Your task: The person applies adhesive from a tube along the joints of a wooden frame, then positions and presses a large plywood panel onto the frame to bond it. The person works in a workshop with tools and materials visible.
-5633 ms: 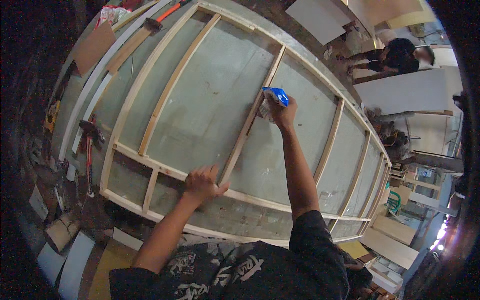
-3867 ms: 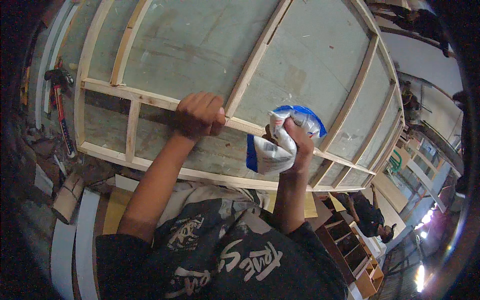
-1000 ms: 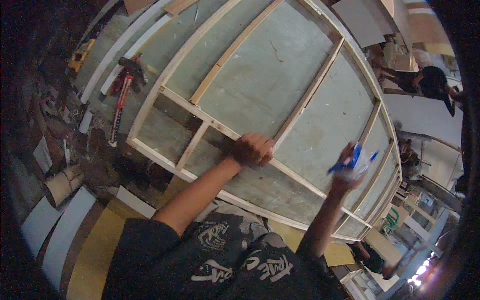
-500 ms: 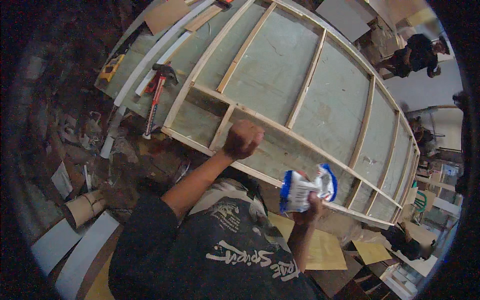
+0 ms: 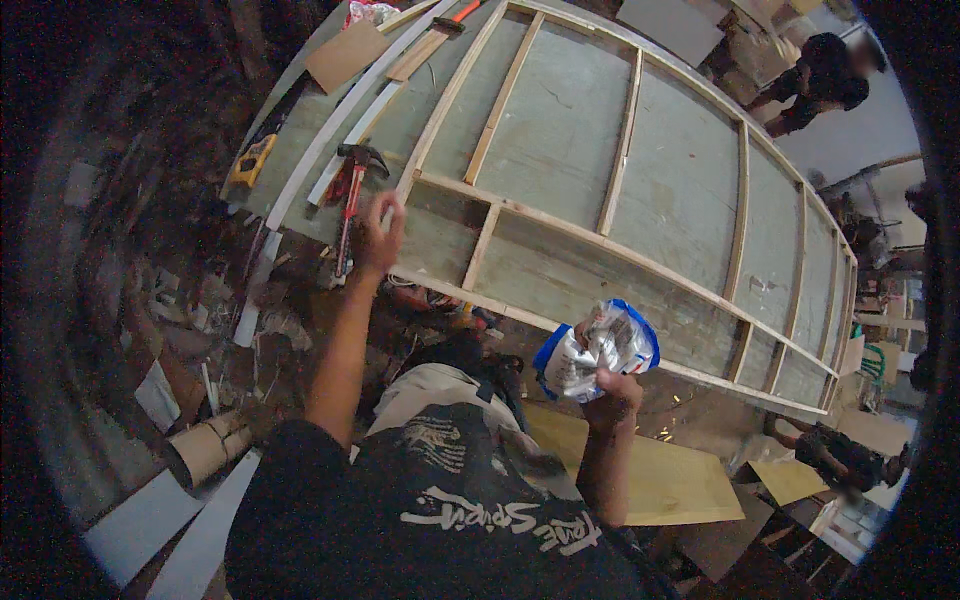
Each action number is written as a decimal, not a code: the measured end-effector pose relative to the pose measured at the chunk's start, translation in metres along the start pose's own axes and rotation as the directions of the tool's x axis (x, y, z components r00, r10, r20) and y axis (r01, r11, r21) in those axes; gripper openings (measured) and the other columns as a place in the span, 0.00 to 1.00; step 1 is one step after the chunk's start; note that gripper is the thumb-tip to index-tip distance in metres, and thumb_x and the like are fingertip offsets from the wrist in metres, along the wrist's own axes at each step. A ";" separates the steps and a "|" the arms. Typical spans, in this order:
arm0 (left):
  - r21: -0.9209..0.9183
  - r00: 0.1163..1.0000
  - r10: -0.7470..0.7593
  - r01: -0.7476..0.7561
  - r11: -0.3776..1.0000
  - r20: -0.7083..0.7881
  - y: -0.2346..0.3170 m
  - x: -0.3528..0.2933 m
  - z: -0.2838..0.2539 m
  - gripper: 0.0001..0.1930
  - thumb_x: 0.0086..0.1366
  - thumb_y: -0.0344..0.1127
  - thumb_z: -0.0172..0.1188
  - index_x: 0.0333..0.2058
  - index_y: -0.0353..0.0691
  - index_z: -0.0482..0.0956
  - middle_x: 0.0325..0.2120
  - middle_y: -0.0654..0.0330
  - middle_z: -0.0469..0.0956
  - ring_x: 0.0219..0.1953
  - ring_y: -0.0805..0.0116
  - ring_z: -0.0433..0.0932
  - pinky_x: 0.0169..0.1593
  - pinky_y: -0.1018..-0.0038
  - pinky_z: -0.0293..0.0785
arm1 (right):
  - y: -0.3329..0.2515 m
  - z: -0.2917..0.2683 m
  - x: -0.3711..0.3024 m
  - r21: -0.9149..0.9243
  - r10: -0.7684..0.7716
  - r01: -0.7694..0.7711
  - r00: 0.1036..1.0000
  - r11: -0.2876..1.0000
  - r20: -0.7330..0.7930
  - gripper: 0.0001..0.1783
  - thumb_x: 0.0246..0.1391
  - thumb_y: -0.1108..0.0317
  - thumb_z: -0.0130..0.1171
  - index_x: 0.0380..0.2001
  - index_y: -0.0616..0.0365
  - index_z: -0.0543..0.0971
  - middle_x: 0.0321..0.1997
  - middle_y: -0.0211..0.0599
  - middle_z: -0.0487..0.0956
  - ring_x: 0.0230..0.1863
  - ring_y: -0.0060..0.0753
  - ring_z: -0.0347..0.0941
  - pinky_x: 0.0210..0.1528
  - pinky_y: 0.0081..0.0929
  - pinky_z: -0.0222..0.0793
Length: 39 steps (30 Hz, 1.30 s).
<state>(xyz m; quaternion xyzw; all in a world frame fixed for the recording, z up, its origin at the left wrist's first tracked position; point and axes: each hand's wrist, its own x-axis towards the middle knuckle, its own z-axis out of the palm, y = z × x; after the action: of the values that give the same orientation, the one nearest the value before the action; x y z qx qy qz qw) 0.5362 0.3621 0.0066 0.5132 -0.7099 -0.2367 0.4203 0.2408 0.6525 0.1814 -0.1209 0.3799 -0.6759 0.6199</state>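
Observation:
My right hand (image 5: pixel 613 398) grips the lower side of a crinkled white-and-blue plastic packet (image 5: pixel 592 362), held over the near edge of a light wooden frame (image 5: pixel 570 262). Away to the left, my left hand (image 5: pixel 379 238) is raised with its fingers extended and nothing visible in them. Right beside that hand lies a claw hammer (image 5: pixel 350 215) with a red-and-black handle and a dark head. The frame, built of slats with several crosspieces, rests on a wide greenish-grey table (image 5: pixel 560 110).
Long white strips (image 5: pixel 330 135), a yellow tape measure (image 5: pixel 254 160), a brown board piece (image 5: pixel 346 56) and an orange-handled saw (image 5: pixel 455 20) lie on the table's left part. Yellowish panels (image 5: pixel 690 480) lie behind my right arm. One person (image 5: pixel 825 75) stands far right, another (image 5: pixel 840 455) lower right.
My left hand has moved left from above the frame to beside the hammer, and its closed fingers have opened. The packet stays in my right hand, tilted differently.

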 end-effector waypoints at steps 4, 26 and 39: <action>-0.125 0.998 -0.013 0.006 0.992 -0.060 -0.068 0.144 0.052 0.22 0.70 0.45 0.58 0.55 0.36 0.74 0.51 0.45 0.77 0.56 0.47 0.75 0.59 0.58 0.70 | 0.010 0.031 0.020 -0.074 0.026 -0.044 0.972 0.996 -0.235 0.40 0.47 0.62 0.75 0.63 0.59 0.71 0.52 0.39 0.81 0.51 0.40 0.80 0.52 0.39 0.78; 0.401 0.889 0.425 -0.458 0.794 0.173 -0.141 0.263 0.178 0.23 0.70 0.41 0.58 0.58 0.33 0.71 0.57 0.42 0.70 0.62 0.39 0.64 0.68 0.43 0.55 | 0.068 0.094 0.182 -0.337 -0.267 0.098 0.821 0.937 -0.505 0.19 0.60 0.62 0.68 0.50 0.63 0.81 0.44 0.39 0.85 0.43 0.32 0.82 0.47 0.33 0.78; 0.397 0.910 0.098 -0.270 0.877 0.403 -0.092 0.264 0.138 0.24 0.75 0.38 0.48 0.68 0.51 0.68 0.73 0.60 0.60 0.75 0.53 0.55 0.75 0.52 0.51 | -0.049 0.017 0.616 -0.708 -0.445 0.217 0.883 0.672 -0.152 0.14 0.57 0.68 0.70 0.46 0.58 0.86 0.46 0.33 0.86 0.46 0.28 0.80 0.50 0.27 0.74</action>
<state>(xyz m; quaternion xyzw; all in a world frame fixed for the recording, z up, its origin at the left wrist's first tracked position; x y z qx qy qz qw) 0.4378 0.0708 -0.0446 0.4701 -0.8575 -0.1194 0.1713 0.0901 0.0711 0.0364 -0.2957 0.6618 -0.6044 0.3306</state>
